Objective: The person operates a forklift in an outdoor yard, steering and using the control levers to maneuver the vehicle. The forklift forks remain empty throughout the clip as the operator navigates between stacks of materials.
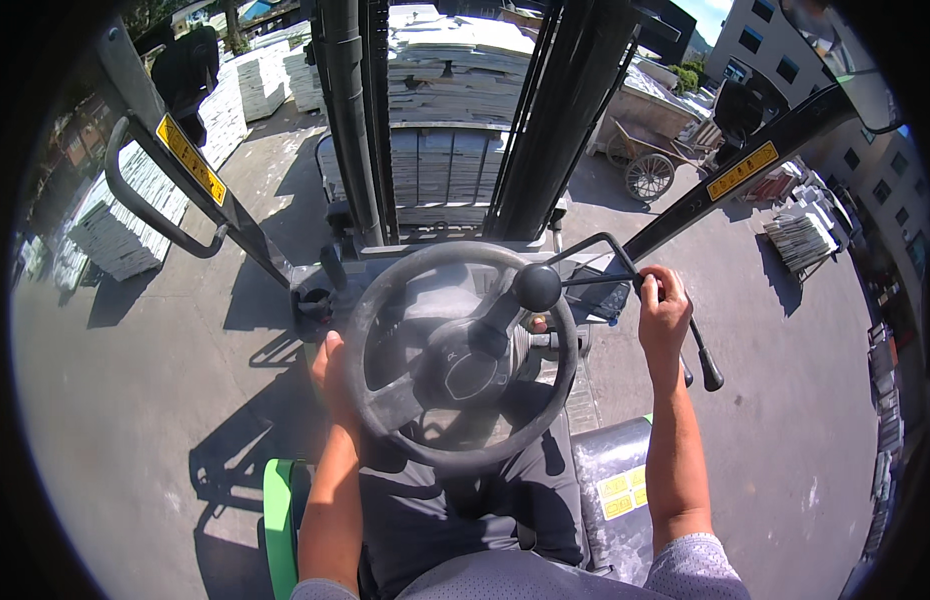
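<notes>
My left hand [334,375] is at the left side of the dark steering wheel [465,458], closed against its rim. One fingertip points up along the outside, while the rim hides the other fingers. A round black spinner knob [538,288] stands on the wheel's upper right, with neither hand on it. To the right of the wheel, my right hand [665,305] is closed around the top of a black control lever [642,283]. Below that hand, another black lever knob [712,378] sticks out.
Ahead, the forklift mast [350,120] stands before a tall stack of pale slabs [450,80]. More slab stacks [125,225] are at the left. A spoked-wheel cart [650,175] and slabs on a rack [800,240] are at the right. A bent grab handle [120,180] is on the left post.
</notes>
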A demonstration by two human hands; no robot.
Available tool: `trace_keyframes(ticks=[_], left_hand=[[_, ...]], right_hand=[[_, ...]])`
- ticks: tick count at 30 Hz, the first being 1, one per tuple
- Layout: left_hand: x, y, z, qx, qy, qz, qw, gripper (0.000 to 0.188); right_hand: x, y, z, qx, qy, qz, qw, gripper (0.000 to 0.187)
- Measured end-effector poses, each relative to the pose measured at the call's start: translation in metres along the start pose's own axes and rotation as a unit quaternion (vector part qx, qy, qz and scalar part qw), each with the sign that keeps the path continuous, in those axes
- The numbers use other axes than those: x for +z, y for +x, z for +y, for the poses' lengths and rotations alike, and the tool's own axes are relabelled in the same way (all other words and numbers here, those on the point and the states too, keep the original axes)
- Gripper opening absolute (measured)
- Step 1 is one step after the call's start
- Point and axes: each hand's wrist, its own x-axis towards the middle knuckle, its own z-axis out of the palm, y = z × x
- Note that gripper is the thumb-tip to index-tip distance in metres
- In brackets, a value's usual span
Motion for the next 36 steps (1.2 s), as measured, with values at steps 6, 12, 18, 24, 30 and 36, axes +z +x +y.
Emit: trace_keyframes(ticks=[6,12,18,24,30,36], left_hand=[[0.000,0.004,-0.005,0.011,-0.011,-0.022,1.000,0.044],[-0.001,0.005,-0.005,0.046,0.016,-0.027,0.998,0.046],[-0.001,0.001,0.002,-0.065,0.006,0.007,0.998,0.042],[0.003,0.001,0.000,0.002,-0.048,-0.027,0.998,0.043],[0.004,0.000,0.004,-0.028,-0.052,-0.004,0.998,0.046],[0.006,-0.001,0.010,-0.026,-0.035,0.009,0.999,0.048]], right_hand=[[0.000,0.003,0.002,0.035,-0.011,-0.019,0.999,0.010],[-0.041,-0.062,0.020,-0.091,-0.064,-0.085,0.990,0.021],[-0.078,-0.086,0.046,-0.103,-0.127,0.074,0.984,0.013],[-0.052,-0.044,0.076,0.026,-0.055,0.055,0.997,0.018],[-0.038,0.027,0.057,0.071,-0.079,0.038,0.994,0.019],[-0.024,0.067,0.047,0.039,-0.119,0.032,0.992,0.024]])
